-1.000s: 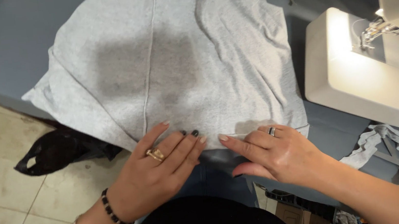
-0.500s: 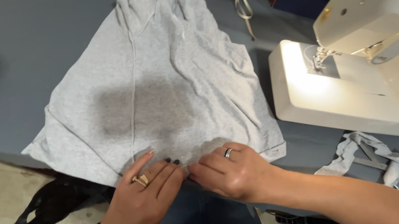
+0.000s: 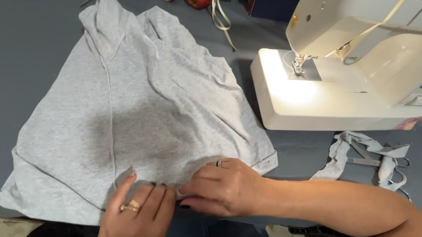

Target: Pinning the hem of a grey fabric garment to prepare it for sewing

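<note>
Grey garment (image 3: 135,117) lies flat on the blue-grey table (image 3: 3,64), hem overhanging the near edge; open table to its left. Left hand (image 3: 132,221) open, flat on the hem. Right hand (image 3: 223,187) pinches the hem, fingers curled. Sewing machine (image 3: 365,54) just right of the garment (lamp on). Since 0.5 s ago, the view has shifted; hands hardly moved.

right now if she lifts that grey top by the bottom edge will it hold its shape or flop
Likely floppy: the grey top lies in soft folds and wrinkles. Probably light, thin knit. It may slide on the smooth table, since both hands, left hand and right hand, press its hem.
</note>
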